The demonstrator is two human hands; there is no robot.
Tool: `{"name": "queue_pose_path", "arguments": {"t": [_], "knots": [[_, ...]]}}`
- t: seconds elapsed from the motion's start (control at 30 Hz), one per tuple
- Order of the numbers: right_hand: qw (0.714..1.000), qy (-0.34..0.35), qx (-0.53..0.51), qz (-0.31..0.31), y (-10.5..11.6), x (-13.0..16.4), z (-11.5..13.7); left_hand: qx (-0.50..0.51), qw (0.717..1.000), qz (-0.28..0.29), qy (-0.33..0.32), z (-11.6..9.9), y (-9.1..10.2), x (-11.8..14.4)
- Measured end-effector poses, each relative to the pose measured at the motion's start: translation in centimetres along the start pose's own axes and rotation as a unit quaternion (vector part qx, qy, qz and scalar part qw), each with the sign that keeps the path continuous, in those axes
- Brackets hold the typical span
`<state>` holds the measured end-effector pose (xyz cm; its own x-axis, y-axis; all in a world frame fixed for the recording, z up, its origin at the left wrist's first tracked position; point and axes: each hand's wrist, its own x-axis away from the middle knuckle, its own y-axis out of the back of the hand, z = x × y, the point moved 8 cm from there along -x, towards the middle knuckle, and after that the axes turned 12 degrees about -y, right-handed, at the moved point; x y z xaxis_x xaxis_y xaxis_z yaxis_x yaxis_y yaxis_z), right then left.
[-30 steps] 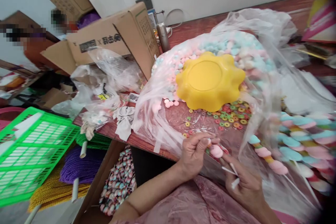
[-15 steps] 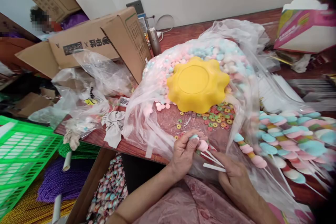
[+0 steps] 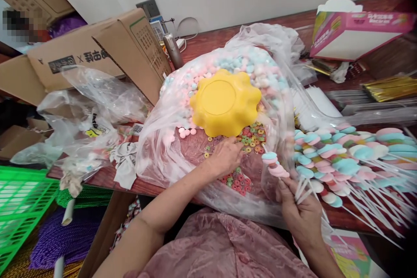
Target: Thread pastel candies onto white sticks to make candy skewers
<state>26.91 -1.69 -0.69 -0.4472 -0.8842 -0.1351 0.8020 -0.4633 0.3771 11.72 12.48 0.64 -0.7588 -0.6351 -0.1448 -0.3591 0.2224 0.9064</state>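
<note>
My left hand [image 3: 230, 156] reaches over loose ring candies [image 3: 252, 141] just in front of a yellow scalloped dish [image 3: 224, 102]. Its fingers are stretched forward and slightly bent; the fingertips are partly hidden among the rings. In my right hand [image 3: 301, 204] is a marshmallow skewer [image 3: 274, 166], held upright below its blue and pink pieces. Several bare white sticks [image 3: 301, 191] also poke out of that hand. Red and green rings [image 3: 239, 182] lie below my left wrist. Blue, pink and white marshmallows [image 3: 254, 67] are heaped in a clear plastic bag behind the dish.
Finished marshmallow skewers [image 3: 352, 156] are piled at the right. A pink and white carton [image 3: 361, 34] stands behind them. To the left are an open cardboard box [image 3: 130, 52], crumpled clear bags [image 3: 68, 117] and a green basket [image 3: 26, 208]. A person is at the far left.
My left hand has left the skewer and moved forward to the rings. My right hand has shifted right, keeping the skewer and sticks. The view has turned rightward.
</note>
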Motion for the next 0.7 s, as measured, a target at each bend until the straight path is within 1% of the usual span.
{"name": "queue_pose_path", "arguments": {"t": [0.1, 0.2, 0.27, 0.3, 0.33, 0.37, 0.4, 0.43, 0.47, 0.5, 0.53, 0.57, 0.6, 0.63, 0.67, 0.7], "knots": [[1.0, -0.009, 0.007, 0.028, -0.6, 0.3, -0.7, -0.033, 0.998, 0.053, 0.009, -0.1, -1.6, -1.7], [0.999, -0.014, 0.005, 0.041, -0.6, 0.7, -1.8, -0.026, 0.997, 0.072, 0.001, -0.4, -1.8, -2.2], [0.999, -0.005, 0.014, 0.039, -0.4, 0.8, -2.2, -0.003, 0.998, 0.058, -0.004, -0.5, -1.4, -2.0], [0.999, 0.003, 0.021, 0.038, -0.3, 0.8, -2.3, 0.021, 0.999, 0.039, -0.006, -0.5, -1.1, -1.9], [0.999, 0.013, 0.03, 0.037, -0.3, 0.9, -2.2, 0.062, 0.998, 0.01, -0.004, -0.4, -0.7, -1.6], [0.998, 0.023, 0.038, 0.035, -0.2, 0.9, -2.1, 0.121, 0.992, -0.031, 0.007, -0.3, -0.3, -1.2], [0.998, 0.032, 0.046, 0.035, -0.2, 1.0, -1.9, 0.2, 0.976, -0.079, 0.027, 0.1, 0.1, -0.6], [0.997, 0.044, 0.053, 0.034, -0.2, 1.1, -1.5, 0.29, 0.947, -0.127, 0.054, 0.5, 0.3, 0.1], [0.996, 0.057, 0.06, 0.032, -0.2, 1.2, -1.1, 0.381, 0.905, -0.17, 0.083, 0.9, 0.4, 0.9], [0.995, 0.074, 0.065, 0.033, -0.3, 1.3, -0.6, 0.46, 0.857, -0.207, 0.109, 1.1, 0.4, 1.7], [0.992, 0.097, 0.07, 0.036, -0.4, 1.4, 0.1, 0.52, 0.811, -0.236, 0.128, 1.2, 0.3, 2.5], [0.989, 0.122, 0.073, 0.041, -0.6, 1.5, 0.8, 0.563, 0.773, -0.258, 0.139, 1.1, 0.4, 3.3], [0.985, 0.151, 0.077, 0.046, -0.8, 1.7, 1.6, 0.589, 0.745, -0.276, 0.144, 0.9, 0.5, 4.0], [0.979, 0.178, 0.081, 0.051, -1.0, 1.9, 2.3, 0.603, 0.725, -0.297, 0.147, 0.9, 0.7, 4.7], [0.974, 0.202, 0.085, 0.054, -1.2, 2.0, 2.9, 0.609, 0.711, -0.317, 0.149, 0.8, 0.9, 5.3], [0.97, 0.22, 0.091, 0.056, -1.4, 2.2, 3.4, 0.608, 0.704, -0.336, 0.147, 0.8, 1.1, 6.0]]}}
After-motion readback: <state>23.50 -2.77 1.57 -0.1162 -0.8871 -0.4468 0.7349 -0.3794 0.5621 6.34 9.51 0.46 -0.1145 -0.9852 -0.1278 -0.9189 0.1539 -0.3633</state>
